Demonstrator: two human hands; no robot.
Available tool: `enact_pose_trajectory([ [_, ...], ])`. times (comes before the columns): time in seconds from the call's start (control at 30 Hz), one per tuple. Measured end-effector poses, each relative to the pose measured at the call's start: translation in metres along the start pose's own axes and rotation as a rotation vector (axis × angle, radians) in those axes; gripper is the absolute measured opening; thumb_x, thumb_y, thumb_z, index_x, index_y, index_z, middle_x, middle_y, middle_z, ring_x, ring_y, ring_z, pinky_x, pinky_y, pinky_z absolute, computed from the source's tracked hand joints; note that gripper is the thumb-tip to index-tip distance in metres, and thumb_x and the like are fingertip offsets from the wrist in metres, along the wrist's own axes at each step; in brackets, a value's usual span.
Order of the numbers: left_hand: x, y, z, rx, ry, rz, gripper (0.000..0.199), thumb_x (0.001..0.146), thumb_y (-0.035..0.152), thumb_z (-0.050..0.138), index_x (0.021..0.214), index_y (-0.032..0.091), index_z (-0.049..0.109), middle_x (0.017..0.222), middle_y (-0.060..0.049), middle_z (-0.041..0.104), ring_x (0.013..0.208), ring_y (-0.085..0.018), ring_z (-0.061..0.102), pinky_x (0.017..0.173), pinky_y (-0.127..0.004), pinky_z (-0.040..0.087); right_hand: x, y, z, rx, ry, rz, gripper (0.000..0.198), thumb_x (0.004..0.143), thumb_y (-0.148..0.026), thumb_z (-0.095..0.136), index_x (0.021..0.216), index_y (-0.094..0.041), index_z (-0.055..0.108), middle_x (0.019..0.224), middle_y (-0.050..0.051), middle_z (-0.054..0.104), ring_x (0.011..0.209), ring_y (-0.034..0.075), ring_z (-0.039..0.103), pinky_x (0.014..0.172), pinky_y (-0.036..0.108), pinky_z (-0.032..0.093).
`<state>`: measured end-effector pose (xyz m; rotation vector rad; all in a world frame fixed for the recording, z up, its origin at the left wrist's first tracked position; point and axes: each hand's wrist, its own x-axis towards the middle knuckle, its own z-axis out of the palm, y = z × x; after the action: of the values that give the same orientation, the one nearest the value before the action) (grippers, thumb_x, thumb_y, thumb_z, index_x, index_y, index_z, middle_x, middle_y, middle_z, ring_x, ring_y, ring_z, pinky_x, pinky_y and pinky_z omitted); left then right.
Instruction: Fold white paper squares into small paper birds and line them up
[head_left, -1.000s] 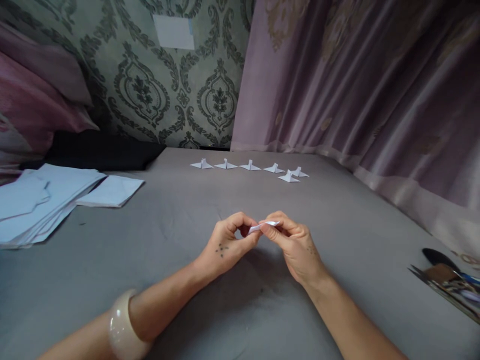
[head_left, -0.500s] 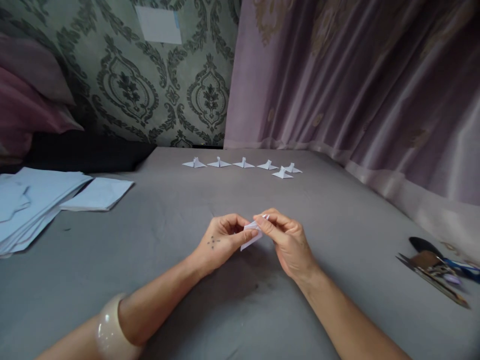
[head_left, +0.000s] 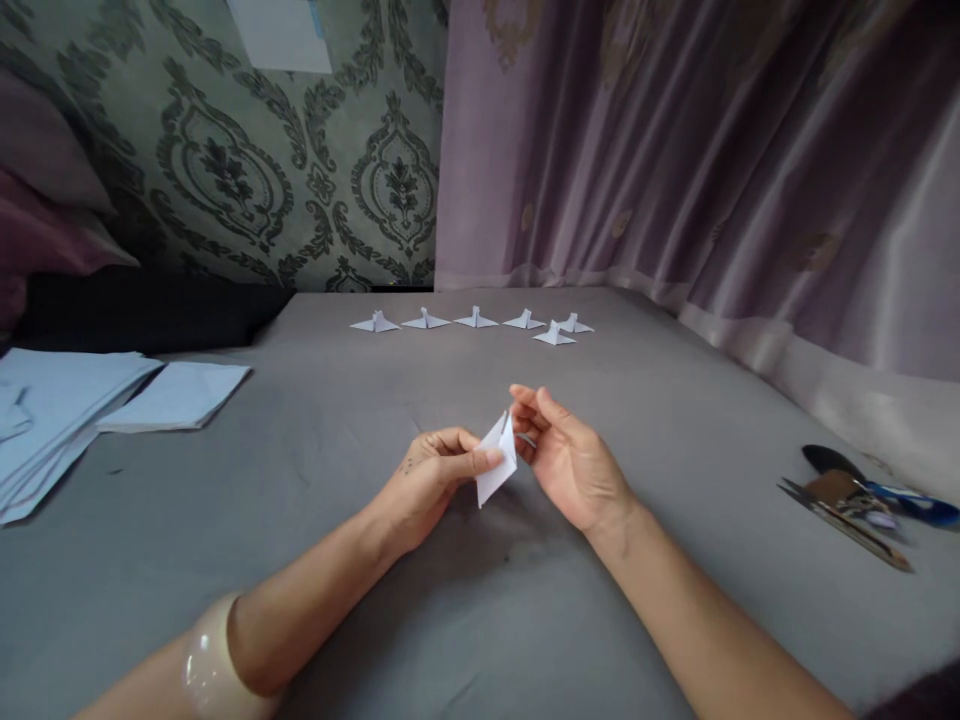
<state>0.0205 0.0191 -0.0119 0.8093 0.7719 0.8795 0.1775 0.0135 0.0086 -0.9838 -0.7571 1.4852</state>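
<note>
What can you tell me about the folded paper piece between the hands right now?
The folded paper piece is small, white and kite-shaped, with sharp creases and a pointed lower tip, standing roughly upright above the grey sheet without touching it. The left hand pinches its left edge between thumb and fingers. The right hand sits just behind its right side, fingers loosely spread near the upper flap; whether they touch it is unclear. A thin slit shows near the top.
</note>
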Motion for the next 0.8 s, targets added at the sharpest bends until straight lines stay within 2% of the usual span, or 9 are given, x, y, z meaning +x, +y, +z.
enact_pose_trajectory([
  [0.1,0.003,-0.002,-0.003,-0.13,0.033,-0.017,0.023,0.064,0.024,0.08,0.058,0.015,0.06,0.059,0.0,0.064,0.056,-0.011,0.058,0.057,-0.023,0.042,-0.003,0.001,0.001,-0.125,-0.065,-0.019,0.035,0.076,-0.051,0.065,0.092,-0.021,0.073,0.088,0.005,0.068,0.083,0.016,0.06,0.076,0.029,0.047],
  [0.2,0.006,0.0,-0.004,-0.176,0.055,0.004,0.02,0.064,0.025,0.079,0.06,0.015,0.062,0.063,-0.001,0.065,0.062,-0.012,0.059,0.062,-0.024,0.044,-0.01,0.007,0.007,-0.295,-0.136,-0.06,0.034,0.071,-0.043,0.073,0.097,-0.021,0.071,0.089,0.004,0.07,0.085,0.018,0.062,0.078,0.032,0.048],
  [0.37,0.007,0.002,-0.004,-0.2,0.075,-0.006,0.018,0.065,0.024,0.077,0.06,0.015,0.062,0.067,-0.001,0.066,0.067,-0.013,0.06,0.07,-0.027,0.046,-0.014,0.016,0.012,-0.497,0.015,-0.205,0.026,0.069,-0.037,0.074,0.088,-0.02,0.072,0.08,0.003,0.071,0.075,0.018,0.063,0.072,0.032,0.05],
  [0.53,0.008,0.0,-0.004,-0.177,0.076,0.014,0.017,0.066,0.024,0.078,0.061,0.015,0.064,0.067,-0.001,0.066,0.067,-0.012,0.059,0.068,-0.025,0.045,-0.011,0.015,0.009,-0.497,0.026,-0.215,0.021,0.072,-0.038,0.071,0.083,-0.021,0.074,0.079,0.003,0.072,0.075,0.019,0.065,0.071,0.032,0.05],
  [0.63,0.008,-0.001,-0.004,-0.138,0.067,0.036,0.017,0.067,0.024,0.078,0.063,0.014,0.065,0.066,-0.001,0.065,0.065,-0.011,0.059,0.067,-0.024,0.044,-0.01,0.014,0.007,-0.517,0.034,-0.211,0.019,0.074,-0.038,0.069,0.076,-0.02,0.073,0.069,0.002,0.068,0.067,0.016,0.061,0.065,0.03,0.048],
  [0.7,0.007,0.0,-0.003,-0.107,0.067,0.054,0.015,0.068,0.025,0.077,0.068,0.014,0.066,0.066,-0.001,0.064,0.063,-0.01,0.057,0.066,-0.024,0.044,-0.009,0.013,0.006,-0.527,0.055,-0.2,0.019,0.074,-0.038,0.069,0.072,-0.019,0.072,0.063,0.0,0.064,0.061,0.014,0.057,0.061,0.028,0.045],
  [0.8,0.006,0.0,-0.002,-0.065,0.089,0.077,0.016,0.071,0.027,0.076,0.079,0.015,0.069,0.072,-0.001,0.065,0.061,-0.009,0.056,0.066,-0.024,0.044,-0.009,0.013,0.004,-0.489,0.045,-0.137,0.019,0.073,-0.038,0.069,0.071,-0.019,0.071,0.064,0.001,0.064,0.06,0.012,0.053,0.06,0.028,0.043],
])
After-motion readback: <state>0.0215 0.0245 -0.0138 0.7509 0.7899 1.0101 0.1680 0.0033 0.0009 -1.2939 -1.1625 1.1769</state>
